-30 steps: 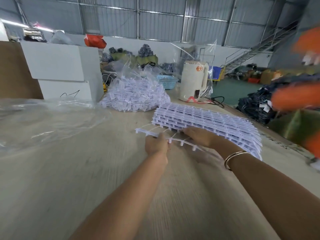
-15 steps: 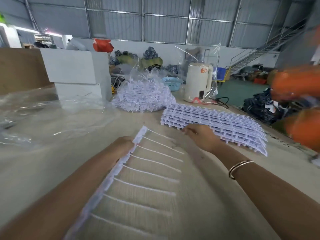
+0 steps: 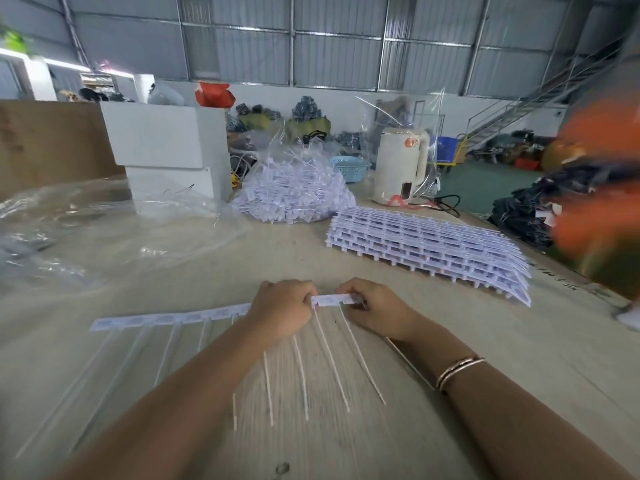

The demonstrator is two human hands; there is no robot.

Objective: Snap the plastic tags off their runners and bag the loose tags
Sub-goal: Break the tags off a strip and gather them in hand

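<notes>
White tag strip (image 3: pixel 173 318), thin long tails

Pale lilac-white strip of tags (image 3: pixel 173 318) with white tails; same lilac-white for stacked runners (image 3: pixel 426 242) in grid pattern and bagged loose tags (image 3: pixel 291 195). Beige table (image 3: pixel 346 445), cream kettle (image 3: pixel 398 168), turquoise lattice basket (image 3: pixel 349 168), gold-toned bracelet (image 3: pixel 457 370).

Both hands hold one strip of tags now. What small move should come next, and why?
Probably bend the strip of tags between the left hand and right hand to snap the end tags loose: both grip it close together, and the bag of loose tags waits behind.
</notes>
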